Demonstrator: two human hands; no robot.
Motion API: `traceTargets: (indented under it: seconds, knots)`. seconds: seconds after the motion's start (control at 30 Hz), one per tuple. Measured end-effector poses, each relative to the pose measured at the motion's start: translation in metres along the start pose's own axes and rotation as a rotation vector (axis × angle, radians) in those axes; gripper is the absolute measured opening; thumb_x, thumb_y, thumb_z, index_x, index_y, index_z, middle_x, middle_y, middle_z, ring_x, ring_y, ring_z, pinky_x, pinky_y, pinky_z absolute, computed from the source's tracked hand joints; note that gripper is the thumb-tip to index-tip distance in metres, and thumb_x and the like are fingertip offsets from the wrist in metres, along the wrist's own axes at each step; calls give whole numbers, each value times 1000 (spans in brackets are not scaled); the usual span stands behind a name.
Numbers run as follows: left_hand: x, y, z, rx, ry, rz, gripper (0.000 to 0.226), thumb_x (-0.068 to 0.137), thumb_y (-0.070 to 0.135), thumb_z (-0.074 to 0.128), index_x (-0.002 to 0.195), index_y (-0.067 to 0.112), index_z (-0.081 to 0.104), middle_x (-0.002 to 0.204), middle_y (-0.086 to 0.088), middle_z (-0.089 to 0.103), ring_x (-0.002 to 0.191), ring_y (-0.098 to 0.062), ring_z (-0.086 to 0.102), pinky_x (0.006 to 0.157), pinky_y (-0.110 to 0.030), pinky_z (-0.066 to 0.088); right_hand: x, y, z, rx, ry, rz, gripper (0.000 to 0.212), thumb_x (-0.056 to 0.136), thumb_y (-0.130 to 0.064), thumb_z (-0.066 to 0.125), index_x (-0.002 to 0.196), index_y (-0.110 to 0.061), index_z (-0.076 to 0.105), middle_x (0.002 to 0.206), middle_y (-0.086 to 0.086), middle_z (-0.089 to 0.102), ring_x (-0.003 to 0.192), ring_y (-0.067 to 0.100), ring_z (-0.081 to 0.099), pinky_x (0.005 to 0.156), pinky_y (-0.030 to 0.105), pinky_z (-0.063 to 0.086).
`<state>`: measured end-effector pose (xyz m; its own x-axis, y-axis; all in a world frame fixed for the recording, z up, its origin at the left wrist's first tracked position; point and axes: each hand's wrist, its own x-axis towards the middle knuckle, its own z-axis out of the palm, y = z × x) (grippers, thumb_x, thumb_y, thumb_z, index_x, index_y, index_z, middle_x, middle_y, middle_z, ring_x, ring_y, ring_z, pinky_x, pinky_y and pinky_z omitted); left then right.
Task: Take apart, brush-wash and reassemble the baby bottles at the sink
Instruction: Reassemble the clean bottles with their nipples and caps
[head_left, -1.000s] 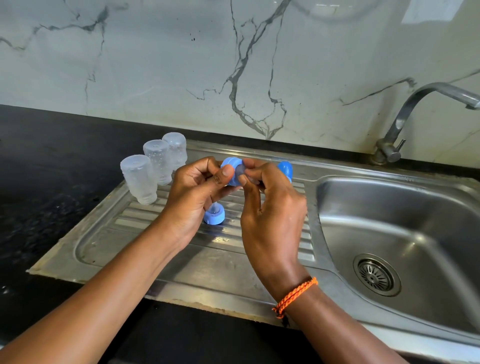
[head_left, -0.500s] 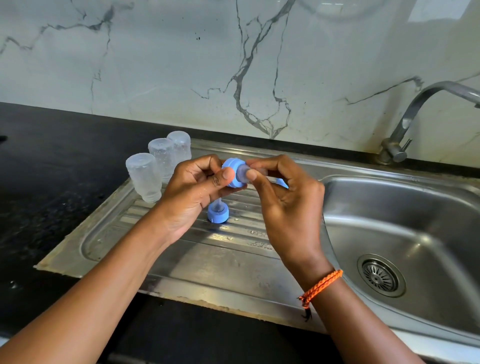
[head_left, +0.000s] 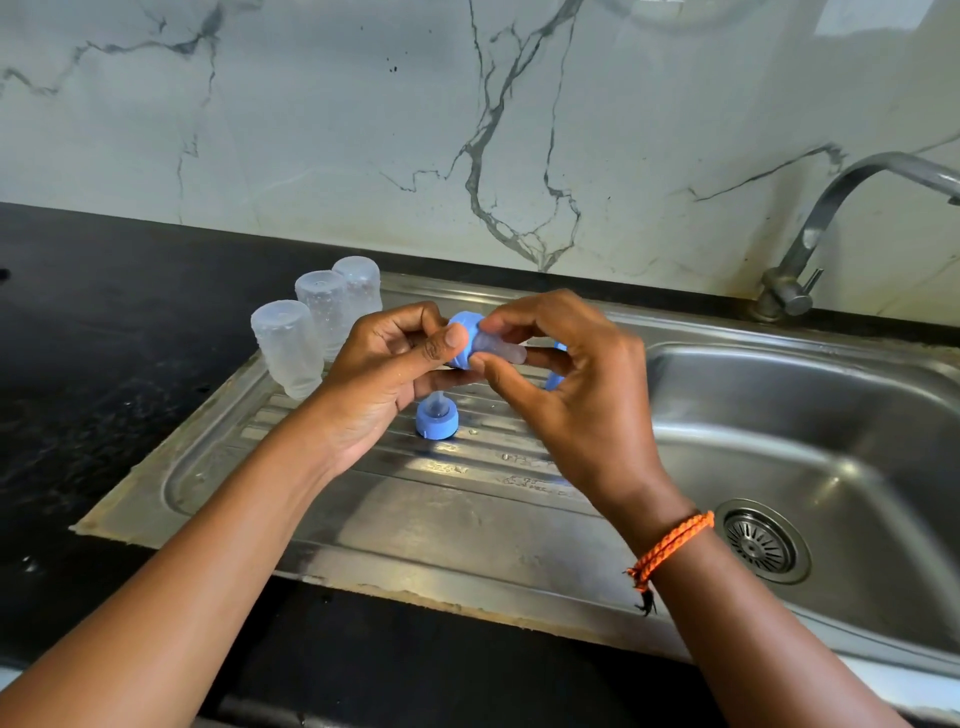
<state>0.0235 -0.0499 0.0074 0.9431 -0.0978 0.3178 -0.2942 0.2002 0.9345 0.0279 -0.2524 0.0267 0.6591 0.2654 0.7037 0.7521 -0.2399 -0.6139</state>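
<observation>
My left hand (head_left: 384, 374) grips a blue screw collar (head_left: 464, 340) above the steel drainboard (head_left: 363, 499). My right hand (head_left: 566, 384) pinches the clear teat (head_left: 498, 349) that sticks out of that collar. Below them a second blue collar with its teat (head_left: 436, 418) stands on the drainboard ribs. Another blue part (head_left: 556, 376) shows partly behind my right hand. Three clear bottle bodies (head_left: 288, 345) (head_left: 324, 309) (head_left: 358, 283) stand upside down at the drainboard's back left.
The sink basin (head_left: 810, 457) with its drain strainer (head_left: 759, 540) lies to the right. A curved steel tap (head_left: 831, 218) rises at the back right against the marble wall. Black countertop (head_left: 104, 332) surrounds the drainboard on the left and front.
My right fingers have shifted along the teat, and more of it now shows out of the collar. Both hands stay close together above the drainboard.
</observation>
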Motion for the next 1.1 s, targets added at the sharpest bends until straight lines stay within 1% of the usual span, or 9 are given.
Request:
traceTargets:
  seconds: [0.2,0.3,0.4,0.6,0.7,0.8,0.93,1.0,1.1]
  knots:
    - [6,-10,-8,215,189,19,25,101,41,65,102,18,75,111,-7,77,109,-26,73,99,-46,57,34,5,3,-180,-167,92,16,83,-9,79,97,-16,75,91,-4,73,84,13,69,77,34,59]
    - [9,-18,-12,377,314,-41,26,101,46,64,111,24,73,115,5,75,114,-15,70,104,-39,54,64,20,9,-358,-322,153,14,84,-6,75,92,-17,79,86,-4,75,80,14,67,75,32,56]
    - [12,-25,-18,493,410,-84,15,98,36,72,111,31,68,119,15,70,112,-9,66,92,-25,51,86,38,26,-521,-491,176,17,87,-7,74,99,-15,81,99,5,76,91,21,69,85,35,57]
    - [16,-28,-22,557,474,-93,12,100,24,68,112,27,68,114,13,71,107,-5,65,93,-27,53,88,58,60,-663,-655,187,29,88,-6,77,114,-17,76,116,12,69,101,27,69,88,32,56]
    - [24,-29,-25,608,456,-94,18,101,15,65,115,26,67,118,12,69,111,-7,63,94,-27,51,90,60,60,-603,-673,207,33,83,-10,86,114,-18,76,110,5,67,96,21,66,85,31,55]
    - [35,-28,-33,852,376,-111,33,101,4,60,126,25,62,134,7,62,123,-12,58,98,-28,46,101,63,47,-491,-647,297,28,81,-16,89,107,-16,78,100,1,73,87,14,68,77,24,53]
    - [53,-27,-40,1202,257,-113,56,95,-6,57,141,26,59,147,-2,56,123,-22,59,93,-34,51,114,83,31,-575,-420,335,17,97,-13,67,109,-14,80,109,13,76,101,29,70,94,43,58]
    - [64,-31,-40,1305,200,-180,61,94,-3,60,148,26,55,152,-4,53,133,-27,54,101,-41,51,115,93,29,-716,-474,346,27,99,-21,65,124,-22,74,124,12,70,115,31,65,100,45,55]
    - [78,-39,-37,1397,130,-289,60,95,10,66,150,31,54,152,-3,54,137,-30,53,106,-45,49,110,101,37,-921,-734,298,43,99,-37,65,142,-38,59,138,1,63,139,27,43,115,50,35]
